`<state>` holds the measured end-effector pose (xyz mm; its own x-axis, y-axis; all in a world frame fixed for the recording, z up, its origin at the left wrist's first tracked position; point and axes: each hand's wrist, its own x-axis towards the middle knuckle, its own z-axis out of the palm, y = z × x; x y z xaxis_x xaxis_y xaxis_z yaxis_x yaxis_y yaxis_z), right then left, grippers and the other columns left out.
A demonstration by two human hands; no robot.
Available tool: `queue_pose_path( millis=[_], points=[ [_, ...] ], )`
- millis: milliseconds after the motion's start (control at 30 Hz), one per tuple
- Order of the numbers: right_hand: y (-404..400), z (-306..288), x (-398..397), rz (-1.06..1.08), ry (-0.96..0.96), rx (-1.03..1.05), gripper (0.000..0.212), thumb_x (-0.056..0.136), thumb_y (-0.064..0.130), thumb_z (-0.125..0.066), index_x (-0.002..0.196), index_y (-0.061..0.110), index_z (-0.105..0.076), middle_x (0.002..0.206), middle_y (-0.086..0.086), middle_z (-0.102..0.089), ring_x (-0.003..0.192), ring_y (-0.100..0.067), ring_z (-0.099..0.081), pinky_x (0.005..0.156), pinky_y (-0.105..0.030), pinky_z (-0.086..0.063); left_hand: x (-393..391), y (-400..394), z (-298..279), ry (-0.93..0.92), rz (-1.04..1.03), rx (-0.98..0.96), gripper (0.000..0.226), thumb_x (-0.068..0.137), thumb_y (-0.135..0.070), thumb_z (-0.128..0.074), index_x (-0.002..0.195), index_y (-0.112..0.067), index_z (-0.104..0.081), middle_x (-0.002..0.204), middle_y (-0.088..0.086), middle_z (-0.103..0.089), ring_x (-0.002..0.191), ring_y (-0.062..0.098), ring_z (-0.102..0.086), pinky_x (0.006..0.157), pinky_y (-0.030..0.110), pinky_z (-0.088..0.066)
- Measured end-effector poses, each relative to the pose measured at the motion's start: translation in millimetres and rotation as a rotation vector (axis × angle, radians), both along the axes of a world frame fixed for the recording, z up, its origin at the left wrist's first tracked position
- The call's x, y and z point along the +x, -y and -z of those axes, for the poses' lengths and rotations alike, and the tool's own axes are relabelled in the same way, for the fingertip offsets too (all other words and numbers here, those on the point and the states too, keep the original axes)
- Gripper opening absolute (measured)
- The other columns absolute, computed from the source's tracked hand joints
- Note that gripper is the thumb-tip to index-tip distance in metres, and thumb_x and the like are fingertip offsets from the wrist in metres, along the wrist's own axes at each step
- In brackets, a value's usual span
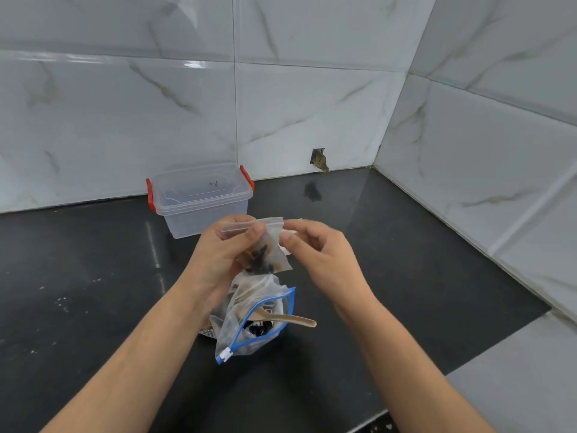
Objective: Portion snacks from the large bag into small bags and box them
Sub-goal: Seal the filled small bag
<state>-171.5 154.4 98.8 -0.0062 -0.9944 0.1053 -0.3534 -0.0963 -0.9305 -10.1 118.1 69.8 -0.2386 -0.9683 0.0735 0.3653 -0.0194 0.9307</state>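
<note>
A small clear zip bag (265,245), partly filled with dark and brownish snack pieces at its bottom, is held up above the middle of the black worktop (406,245). Its top strip is gripped by the curled fingers of the left hand (224,254) and pinched at the right corner by the right hand (315,254). Directly below, a large clear bag (249,320) with a blue zipper lies open, a wooden spoon (287,318) resting in its mouth. A clear plastic box (199,201) with red latches is set near the back wall.
</note>
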Motion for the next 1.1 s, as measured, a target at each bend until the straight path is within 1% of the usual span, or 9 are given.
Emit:
queue_pose_path(
  millis=[133,267,333,400,567,733,833,967,1100],
  points=[
    [15.2,-2.6,-12.0,-0.114,0.151,0.001,0.019,0.083,0.016,-0.071,0.102,0.018,-0.071,0.090,-0.011,-0.073,0.086,-0.024,-0.069,0.082,-0.041,-0.056,-15.7,-2.1,-6.4,0.032,-0.020,0.043,0.024,0.075,-0.023,-0.073,0.093,-0.010,-0.064,0.083,0.012,-0.063,0.082,0.028,-0.057,0.081,0.051,-0.048],
    [18.0,7.2,-20.8,-0.221,0.093,0.095,0.024,0.080,0.012,-0.074,0.103,0.012,-0.069,0.090,-0.004,-0.074,0.086,-0.018,-0.071,0.083,-0.036,-0.057,-26.2,-1.4,-12.3,0.048,-0.092,0.032,0.024,0.072,-0.031,-0.076,0.086,-0.016,-0.063,0.073,0.006,-0.061,0.072,0.025,-0.056,0.064,0.037,-0.047],
    [18.1,10.5,-25.6,-0.237,0.096,0.103,0.009,0.084,0.009,-0.070,0.091,0.013,-0.072,0.078,0.003,-0.074,0.074,-0.007,-0.070,0.071,-0.021,-0.054,-30.3,-1.4,-15.0,0.053,-0.128,0.020,0.024,0.071,-0.032,-0.077,0.083,-0.017,-0.062,0.076,0.007,-0.061,0.074,0.028,-0.058,0.062,0.036,-0.048],
    [17.3,12.8,-30.4,-0.192,0.122,0.123,0.013,0.087,0.008,-0.066,0.083,0.019,-0.071,0.065,0.008,-0.070,0.061,-0.001,-0.065,0.057,-0.014,-0.045,-33.7,-2.0,-17.5,0.031,-0.186,0.024,0.018,0.072,-0.025,-0.076,0.080,-0.018,-0.061,0.077,0.007,-0.061,0.072,0.025,-0.058,0.061,0.035,-0.049],
    [10.5,24.2,-39.5,-0.182,0.270,0.218,0.011,0.091,0.015,-0.061,0.091,0.016,-0.072,0.072,0.009,-0.071,0.067,0.000,-0.067,0.060,-0.013,-0.047,-42.5,-2.8,-21.8,0.025,-0.287,0.066,0.014,0.063,-0.017,-0.073,0.074,-0.019,-0.064,0.071,0.001,-0.064,0.065,0.015,-0.059,0.055,0.030,-0.051],
    [12.5,16.5,-45.8,-0.201,0.364,0.046,0.016,0.090,0.015,-0.063,0.104,0.013,-0.071,0.091,0.002,-0.074,0.085,-0.006,-0.070,0.069,-0.014,-0.051,-52.3,-5.8,-23.6,0.224,-0.277,-0.001,0.023,0.070,-0.014,-0.076,0.089,-0.024,-0.065,0.081,0.002,-0.065,0.072,0.019,-0.063,0.054,0.029,-0.048],
    [22.7,11.5,-49.1,-0.099,0.396,-0.024,0.014,0.089,0.008,-0.063,0.099,0.004,-0.071,0.089,-0.008,-0.073,0.077,-0.009,-0.068,0.065,-0.018,-0.052,-55.9,-7.3,-25.8,0.298,-0.257,-0.033,0.030,0.073,-0.013,-0.075,0.099,-0.024,-0.064,0.080,0.000,-0.069,0.077,0.020,-0.068,0.056,0.029,-0.049],
    [29.1,12.1,-54.0,-0.063,0.392,-0.008,0.010,0.089,0.011,-0.063,0.091,0.008,-0.072,0.084,-0.013,-0.072,0.074,-0.013,-0.063,0.058,-0.017,-0.047,-56.4,-2.7,-30.3,0.390,-0.229,-0.076,0.031,0.076,-0.007,-0.074,0.102,-0.021,-0.063,0.079,0.002,-0.072,0.076,0.019,-0.070,0.067,0.037,-0.054],
    [35.1,14.8,-52.3,-0.053,0.416,-0.001,0.012,0.090,0.013,-0.062,0.088,0.009,-0.073,0.080,-0.004,-0.070,0.073,-0.011,-0.062,0.057,-0.016,-0.046,-55.9,3.1,-30.2,0.449,-0.212,-0.116,0.028,0.078,-0.005,-0.072,0.100,-0.022,-0.063,0.072,-0.001,-0.072,0.070,0.016,-0.070,0.063,0.033,-0.050]
  ],
)
